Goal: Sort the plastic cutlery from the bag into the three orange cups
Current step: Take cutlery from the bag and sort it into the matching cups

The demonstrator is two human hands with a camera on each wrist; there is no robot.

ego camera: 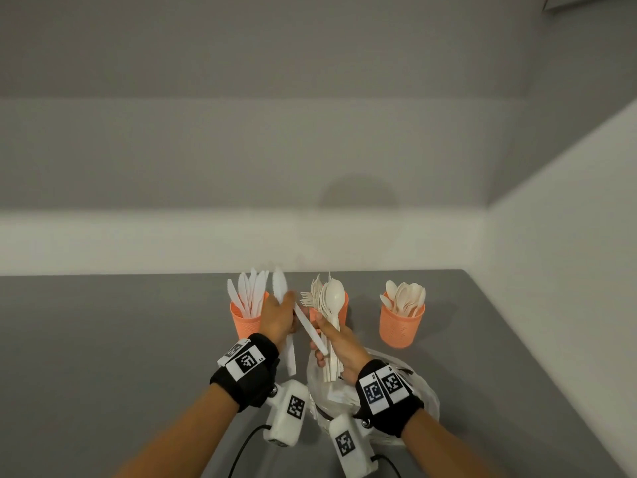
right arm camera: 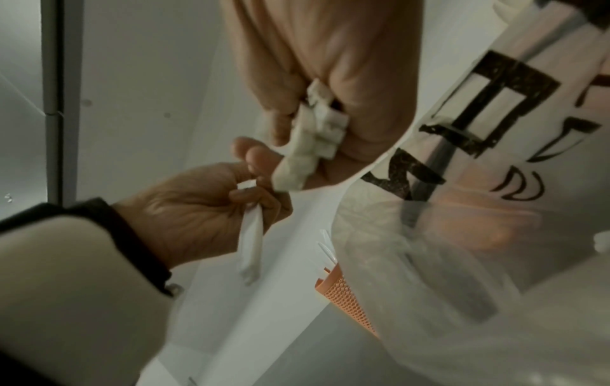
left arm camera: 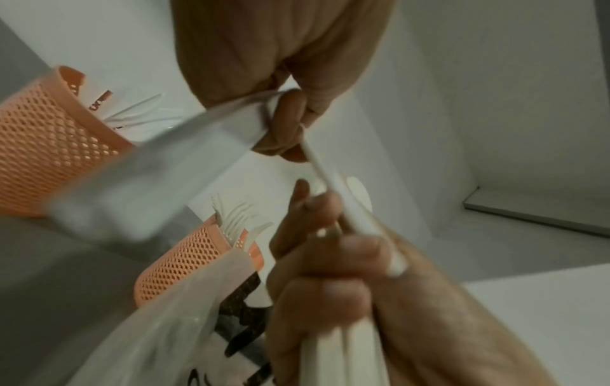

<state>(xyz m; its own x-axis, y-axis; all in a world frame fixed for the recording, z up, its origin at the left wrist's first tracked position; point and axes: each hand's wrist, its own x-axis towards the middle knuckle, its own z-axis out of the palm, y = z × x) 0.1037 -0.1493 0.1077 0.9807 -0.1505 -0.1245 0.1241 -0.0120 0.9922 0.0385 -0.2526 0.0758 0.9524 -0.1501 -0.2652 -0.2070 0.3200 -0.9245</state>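
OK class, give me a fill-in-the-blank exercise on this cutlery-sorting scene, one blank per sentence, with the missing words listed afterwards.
1. The orange cup on the left holds only ____.
2. The orange cup on the right holds only ____.
3. The right hand grips a bundle of cutlery above the plastic ____.
4. The left hand holds white ____ beside the middle cup.

Missing words: knives; spoons; bag; knives

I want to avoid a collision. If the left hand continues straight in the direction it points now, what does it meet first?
Probably the knives standing in the left orange cup; the left hand is just beside its rim, though depth is unclear.
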